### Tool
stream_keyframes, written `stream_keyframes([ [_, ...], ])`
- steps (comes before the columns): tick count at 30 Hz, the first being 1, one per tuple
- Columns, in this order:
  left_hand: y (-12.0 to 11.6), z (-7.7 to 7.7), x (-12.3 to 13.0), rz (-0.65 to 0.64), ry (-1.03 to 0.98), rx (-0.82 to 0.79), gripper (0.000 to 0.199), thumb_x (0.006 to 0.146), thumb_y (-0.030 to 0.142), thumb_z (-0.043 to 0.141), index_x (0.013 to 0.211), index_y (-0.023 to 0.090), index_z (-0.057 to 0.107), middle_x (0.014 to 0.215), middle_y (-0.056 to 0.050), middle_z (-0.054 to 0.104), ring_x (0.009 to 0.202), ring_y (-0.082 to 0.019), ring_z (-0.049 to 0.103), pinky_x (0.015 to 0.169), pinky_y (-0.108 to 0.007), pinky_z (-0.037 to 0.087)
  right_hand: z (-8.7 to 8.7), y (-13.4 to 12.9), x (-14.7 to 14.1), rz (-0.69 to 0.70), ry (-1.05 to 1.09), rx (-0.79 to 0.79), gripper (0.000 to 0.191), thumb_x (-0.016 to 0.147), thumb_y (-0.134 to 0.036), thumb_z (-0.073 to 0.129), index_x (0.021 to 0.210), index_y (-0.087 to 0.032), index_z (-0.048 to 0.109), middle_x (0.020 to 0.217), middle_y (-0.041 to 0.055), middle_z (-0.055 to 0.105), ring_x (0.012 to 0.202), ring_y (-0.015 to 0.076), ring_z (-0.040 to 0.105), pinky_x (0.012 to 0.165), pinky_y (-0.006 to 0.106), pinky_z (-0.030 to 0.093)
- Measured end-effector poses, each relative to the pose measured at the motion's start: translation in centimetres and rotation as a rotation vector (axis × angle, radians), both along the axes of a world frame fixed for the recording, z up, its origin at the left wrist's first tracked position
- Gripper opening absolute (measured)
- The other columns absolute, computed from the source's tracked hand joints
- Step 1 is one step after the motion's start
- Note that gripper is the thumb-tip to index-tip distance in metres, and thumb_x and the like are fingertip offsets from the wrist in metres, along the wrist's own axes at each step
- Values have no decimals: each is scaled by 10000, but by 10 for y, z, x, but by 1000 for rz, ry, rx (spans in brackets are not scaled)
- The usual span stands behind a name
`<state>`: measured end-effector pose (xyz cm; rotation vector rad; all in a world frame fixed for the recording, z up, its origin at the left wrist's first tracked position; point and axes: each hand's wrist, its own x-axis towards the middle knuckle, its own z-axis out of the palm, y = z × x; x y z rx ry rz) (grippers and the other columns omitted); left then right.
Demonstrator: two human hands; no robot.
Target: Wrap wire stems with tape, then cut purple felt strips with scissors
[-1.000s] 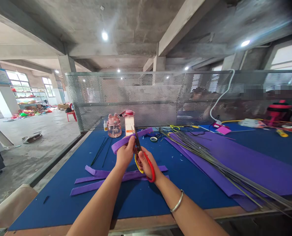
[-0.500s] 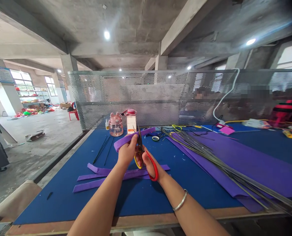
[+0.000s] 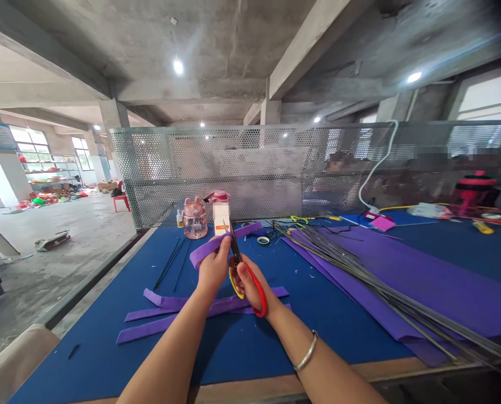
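Observation:
Pinched in my left hand point(image 3: 214, 265) is a folded purple strip point(image 3: 205, 248), its far end sticking out to the right past the blades. My right hand point(image 3: 250, 283) grips scissors point(image 3: 260, 297) with red and yellow handles. Their dark blades point away from me and stand apart around the strip, close to my left thumb. Below my hands, several more purple strips point(image 3: 149, 331) lie on the blue table mat point(image 3: 103, 359), partly covered by my left forearm. The fingers of my left hand are mostly hidden behind its thumb.
Grey wire stems point(image 3: 381, 286) lie across purple sheets point(image 3: 444, 280) on the right. Thin dark sticks point(image 3: 168, 264), a pink bottle point(image 3: 195, 219), a white box point(image 3: 221, 216) and a tape roll point(image 3: 263, 240) sit ahead. A perforated metal screen point(image 3: 259, 168) bounds the back.
The view has shifted slightly, so the table items appear a little farther left and lower. Both hands keep their holds on the strip and the scissors.

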<state>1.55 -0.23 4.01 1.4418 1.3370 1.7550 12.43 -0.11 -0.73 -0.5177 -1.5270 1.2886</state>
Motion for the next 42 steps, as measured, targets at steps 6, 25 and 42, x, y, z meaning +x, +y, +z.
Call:
stream_keyframes([
  [6, 5, -8, 0, -20, -5, -69, 408, 757, 556, 545, 586, 191, 611, 465, -13, 542, 558, -172, 553, 540, -259, 375, -3, 2, 1, -77, -51, -8, 515, 758, -699, 480, 826, -189, 456, 549, -77, 317, 422, 57, 259, 349, 165, 221],
  [25, 7, -3, 8, -287, -441, 26, 362, 681, 483, 643, 632, 132, 566, 552, 10, 537, 447, -74, 489, 413, -187, 373, 1, 1, 2, -57, -5, -28, 482, 784, -642, 509, 936, -185, 506, 540, -83, 290, 421, 61, 223, 343, 166, 189],
  [42, 8, -3, 9, -168, -396, 12, 376, 702, 500, 626, 603, 152, 525, 512, 42, 482, 416, -66, 438, 395, -194, 344, 0, -1, -1, 73, 25, 49, 644, 688, -776, 467, 964, -195, 462, 635, -44, 388, 498, 96, 349, 444, 215, 293],
])
